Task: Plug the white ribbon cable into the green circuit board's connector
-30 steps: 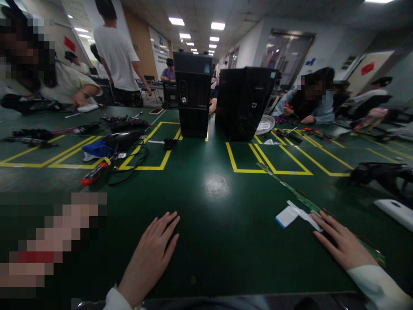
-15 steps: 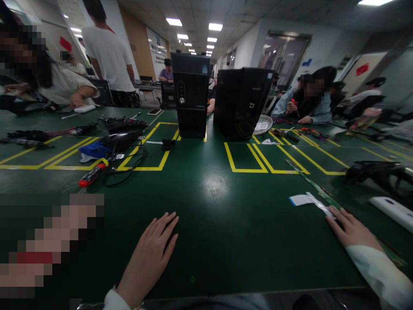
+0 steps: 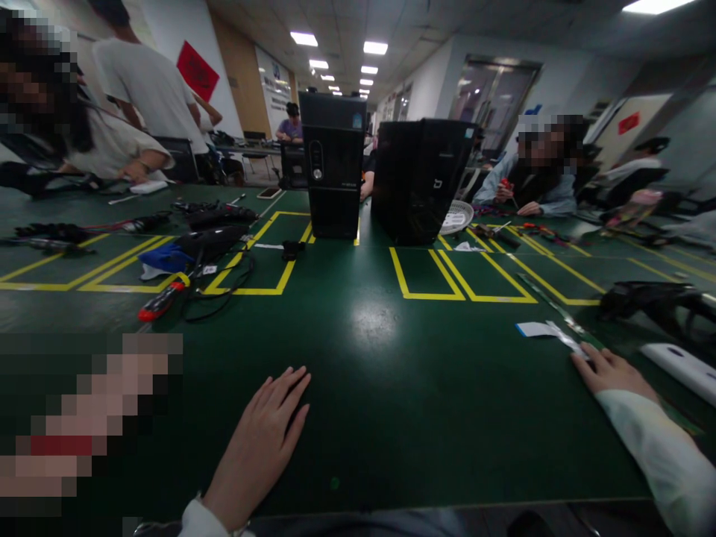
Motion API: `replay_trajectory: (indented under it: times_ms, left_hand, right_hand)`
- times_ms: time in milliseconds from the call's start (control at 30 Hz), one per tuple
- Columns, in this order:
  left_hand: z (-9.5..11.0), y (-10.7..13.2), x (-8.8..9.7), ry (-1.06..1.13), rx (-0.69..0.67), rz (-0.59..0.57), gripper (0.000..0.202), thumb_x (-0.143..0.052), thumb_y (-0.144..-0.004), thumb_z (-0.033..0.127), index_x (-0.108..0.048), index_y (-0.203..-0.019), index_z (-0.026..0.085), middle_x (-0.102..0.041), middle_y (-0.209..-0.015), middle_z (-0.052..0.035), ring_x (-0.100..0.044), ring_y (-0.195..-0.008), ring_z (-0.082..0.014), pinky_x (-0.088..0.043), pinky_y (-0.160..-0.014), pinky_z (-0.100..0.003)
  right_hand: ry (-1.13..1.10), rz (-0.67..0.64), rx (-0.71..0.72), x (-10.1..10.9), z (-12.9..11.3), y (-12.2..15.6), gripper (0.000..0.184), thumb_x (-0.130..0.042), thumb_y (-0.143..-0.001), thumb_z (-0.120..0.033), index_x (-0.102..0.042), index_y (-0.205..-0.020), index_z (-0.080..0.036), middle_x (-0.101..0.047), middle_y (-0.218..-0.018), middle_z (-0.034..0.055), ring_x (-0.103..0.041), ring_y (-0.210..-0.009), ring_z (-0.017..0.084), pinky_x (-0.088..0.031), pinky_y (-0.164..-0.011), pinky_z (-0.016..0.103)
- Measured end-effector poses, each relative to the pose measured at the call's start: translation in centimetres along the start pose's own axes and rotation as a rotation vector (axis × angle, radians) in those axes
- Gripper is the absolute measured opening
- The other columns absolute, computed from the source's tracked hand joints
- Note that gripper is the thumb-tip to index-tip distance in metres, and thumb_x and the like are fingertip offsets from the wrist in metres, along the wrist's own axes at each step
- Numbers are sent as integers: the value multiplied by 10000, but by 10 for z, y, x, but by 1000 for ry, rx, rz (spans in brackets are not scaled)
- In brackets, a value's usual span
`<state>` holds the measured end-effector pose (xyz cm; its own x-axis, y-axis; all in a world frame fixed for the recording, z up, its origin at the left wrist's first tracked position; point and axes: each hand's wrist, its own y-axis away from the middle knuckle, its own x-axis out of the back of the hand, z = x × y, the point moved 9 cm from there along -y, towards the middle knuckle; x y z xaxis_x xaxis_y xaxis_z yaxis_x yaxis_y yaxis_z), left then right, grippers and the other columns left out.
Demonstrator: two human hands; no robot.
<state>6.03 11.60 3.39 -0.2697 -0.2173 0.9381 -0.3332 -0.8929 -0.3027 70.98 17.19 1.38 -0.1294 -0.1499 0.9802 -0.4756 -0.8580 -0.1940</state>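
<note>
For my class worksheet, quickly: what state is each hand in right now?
Left hand: open, flat on the green table, holding nothing.
Right hand: open, touching the end of the white ribbon, gripping nothing.

The green table (image 3: 391, 418) lies bare across the near middle, open as far as two black computer towers (image 3: 334, 160) at the far centre. On the far left, tools and cables (image 3: 195, 257) crowd it. A white strip (image 3: 537, 329) and black gear (image 3: 654, 302) lie on the right.

The left hand (image 3: 262, 440) is lying on the table (image 3: 403, 403); the right hand (image 3: 612, 371) is touching a strip (image 3: 553, 333) just ahead; computer towers (image 3: 334, 160) are standing well beyond both.
</note>
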Motion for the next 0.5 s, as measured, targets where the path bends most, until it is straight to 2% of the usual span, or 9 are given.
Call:
replay_trajectory:
  times_ms: [100, 233, 333, 500]
  left_hand:
    - [1, 0, 1, 2, 0, -6, 435, -382, -952, 319, -433, -1371, 215, -481, -1403, -66, -425, -1301, -233, -334, -1083, -470]
    - [1, 0, 2, 6, 1, 13, 419, -383, -950, 313, -456, -1353, 225, -498, -1388, -66, -440, -1289, -237, -346, -1072, -470]
    - [1, -1, 3, 10, -4, 21, 418, -378, -951, 308, -453, -1355, 228, -502, -1385, -66, -438, -1291, -234, -340, -1075, -468]
    - [1, 0, 4, 17, 4, 22, 422, -375, -951, 322, -453, -1356, 230, -509, -1379, -62, -450, -1282, -237, -348, -1071, -474]
  right_hand:
    - [-21, -115, -66, 1, -3, 5, 652, -236, -913, -499, -441, -1380, -93, -387, -1398, 262, -436, -1239, 365, -353, -978, 456]
    - [-77, -183, -136, 4, -7, 10, 727, -189, -904, -587, -373, -1424, -114, -302, -1459, 240, -349, -1297, 394, -300, -998, 468]
    - [-81, -176, -159, 2, -5, 8, 739, -186, -895, -610, -373, -1424, -128, -295, -1464, 233, -337, -1297, 410, -304, -979, 494]
    - [-70, -131, -133, -5, 2, -1, 691, -255, -892, -579, -419, -1395, -135, -351, -1420, 262, -413, -1242, 400, -355, -920, 509]
